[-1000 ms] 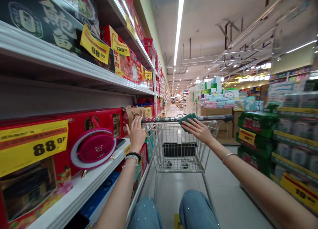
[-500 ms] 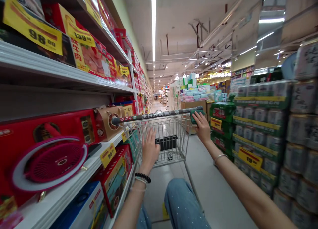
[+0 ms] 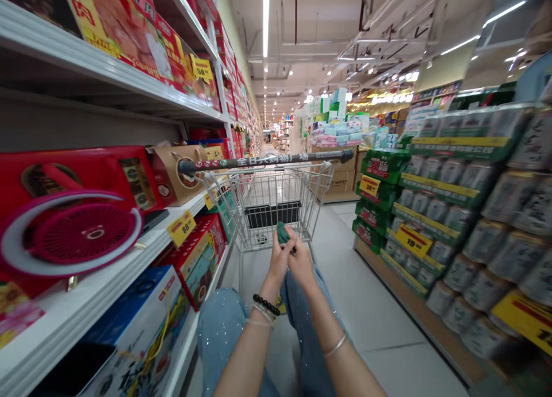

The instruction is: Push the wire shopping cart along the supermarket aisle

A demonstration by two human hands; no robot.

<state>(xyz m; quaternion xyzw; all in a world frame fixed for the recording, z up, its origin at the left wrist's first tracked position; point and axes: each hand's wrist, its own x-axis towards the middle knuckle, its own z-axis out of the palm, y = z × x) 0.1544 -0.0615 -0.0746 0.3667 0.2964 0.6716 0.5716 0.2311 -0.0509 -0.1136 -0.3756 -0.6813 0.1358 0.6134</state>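
My left hand (image 3: pixel 279 260) and my right hand (image 3: pixel 301 265) meet in front of my lap, with their fingertips together on a small green cloth (image 3: pixel 283 234). Much of the cloth is hidden by my fingers. Both hands are below and apart from the dark cart handle (image 3: pixel 263 161), which has printed lettering. Behind the handle stands a wire shopping cart basket (image 3: pixel 269 213). My denim-covered legs (image 3: pixel 219 328) lie under my forearms.
Along the left, white store shelves (image 3: pixel 99 311) hold red and blue gift boxes and a pink fan (image 3: pixel 86 234). Green-wrapped multipacks of cans (image 3: pixel 448 201) line the right. A tiled aisle floor (image 3: pixel 379 322) runs ahead toward stacked cartons.
Both hands have left the cart handle and come together lower down. The green cloth has moved from the handle's right end into my fingers. The shelves have slid past as the view advances.
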